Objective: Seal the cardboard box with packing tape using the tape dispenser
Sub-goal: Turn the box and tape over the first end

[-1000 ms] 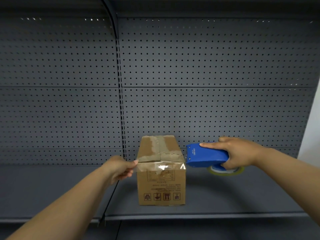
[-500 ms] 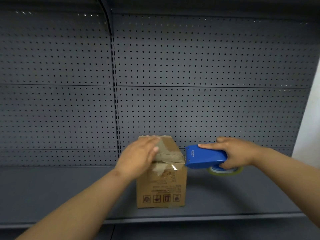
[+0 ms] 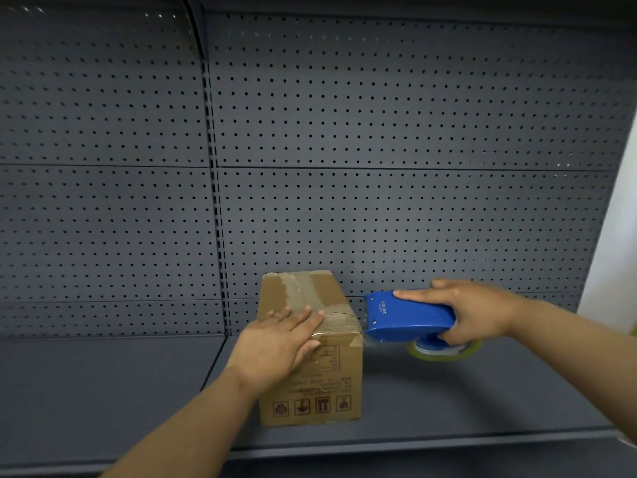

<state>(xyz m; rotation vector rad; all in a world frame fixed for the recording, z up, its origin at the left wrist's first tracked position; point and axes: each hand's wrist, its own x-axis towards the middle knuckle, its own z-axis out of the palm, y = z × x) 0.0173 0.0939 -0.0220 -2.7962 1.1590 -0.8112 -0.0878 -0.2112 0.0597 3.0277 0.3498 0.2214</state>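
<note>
Cardboard box (image 3: 320,381) upright on grey shelf (image 3: 448,401), in front of perforated back panel (image 3: 379,167), printed face toward camera. Clear packing tape (image 3: 339,317) laid across top near front edge, over older tape residue. Left hand (image 3: 279,343) flat, fingers spread, pressing top front corner of box. Right hand (image 3: 472,313) clenched around blue tape dispenser (image 3: 406,317), nose just beside box's right top edge, tape roll (image 3: 444,350) underneath
</note>
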